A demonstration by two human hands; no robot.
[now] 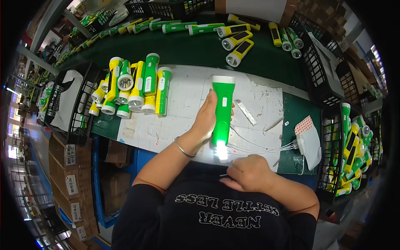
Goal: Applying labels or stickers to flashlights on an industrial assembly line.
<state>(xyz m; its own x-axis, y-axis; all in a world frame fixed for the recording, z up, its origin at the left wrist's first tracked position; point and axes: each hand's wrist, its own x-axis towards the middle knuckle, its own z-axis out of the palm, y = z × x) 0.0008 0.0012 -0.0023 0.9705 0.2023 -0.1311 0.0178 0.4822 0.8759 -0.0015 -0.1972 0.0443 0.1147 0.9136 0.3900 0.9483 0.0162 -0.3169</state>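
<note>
My left hand is wrapped round a green flashlight with a white head. The flashlight stands on end over the white work sheet, its head pointing away from me and a bright white light glowing at its near end. Close to my chest, my right hand is closed with its fingers curled. A thin whitish tip pokes out at its fingers, too small to name. Thin white cables run from a white charging block toward the lit end of the flashlight; where they finish is hidden.
Green and yellow flashlights are piled on the left of the white sheet. More flashlights lie on the green bench at the back. Black crates stand left and right, the right one full of flashlights. A silvery strip lies mid-sheet.
</note>
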